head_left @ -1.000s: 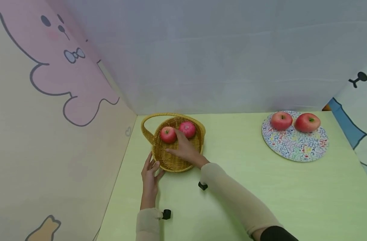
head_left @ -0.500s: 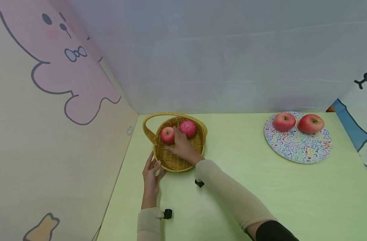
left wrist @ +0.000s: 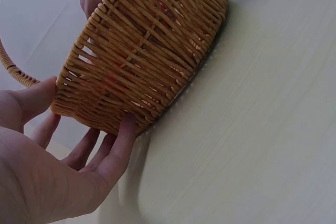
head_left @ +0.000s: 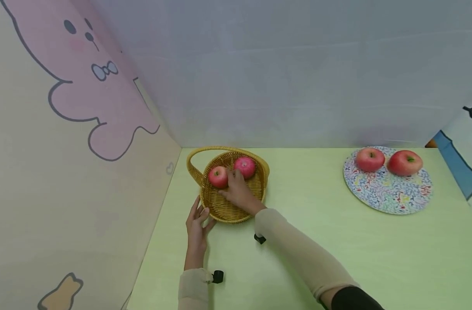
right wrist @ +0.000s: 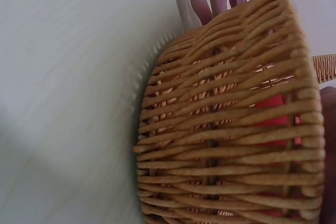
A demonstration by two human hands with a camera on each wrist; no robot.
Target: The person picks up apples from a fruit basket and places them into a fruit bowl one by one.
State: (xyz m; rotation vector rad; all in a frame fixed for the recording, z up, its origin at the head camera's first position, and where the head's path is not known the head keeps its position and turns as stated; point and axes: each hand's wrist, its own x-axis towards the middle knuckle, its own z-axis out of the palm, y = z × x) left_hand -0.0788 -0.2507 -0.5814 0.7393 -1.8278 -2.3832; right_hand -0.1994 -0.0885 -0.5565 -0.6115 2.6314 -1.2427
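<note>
A brown wicker basket point(head_left: 229, 211) with an arched handle stands on the table. Inside it lie a red apple point(head_left: 218, 177), stem up, and a pinker round fruit point(head_left: 245, 167) behind and to its right. My right hand point(head_left: 240, 193) reaches into the basket, fingertips beside the red apple and thumb apart from it; nothing is seen gripped. My left hand point(left wrist: 68, 166) is spread against the basket's outer wall, thumb at the rim and fingers lower down. In the right wrist view the basket wall point(right wrist: 231, 129) hides most of my right hand.
On the right of the pale green table point(head_left: 305, 189), a plate with a colourful speckled pattern point(head_left: 388, 196) bears two red apples, one point(head_left: 370, 159) left of the other point(head_left: 405, 163). Walls point(head_left: 282, 86) stand along the table's back and left edges.
The right hand's fingertips have drawn back slightly and bent between the two fruits. My left hand stays at the basket. The whole head view has shifted a little.
</note>
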